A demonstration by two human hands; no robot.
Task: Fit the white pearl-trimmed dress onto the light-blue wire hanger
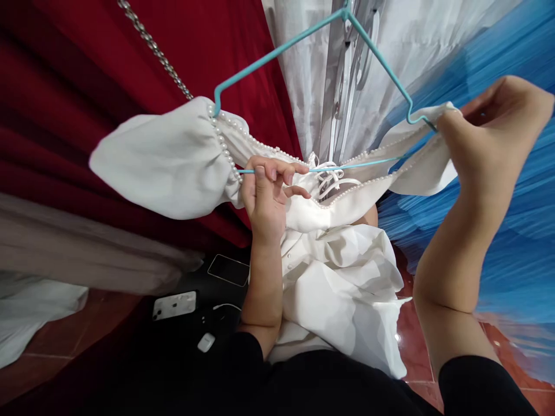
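Partly hidden, the right hand (483, 136) pinches the white dress (323, 294); the left hand (267, 199) grips the hanger (280, 51), cropped above.

Red fabric (225, 40) far L, blue fabric (522, 248) R; white-backed phone (174, 305), dark-screen phone (228, 270), sm. wht case (206, 342) nr L.

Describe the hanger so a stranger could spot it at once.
Between red fabric at left and blue fabric at right is a white garment. The hanger spans its beaded neckline, lower bar in the left hand. Thin and turquoise, it stands out from the cloth.
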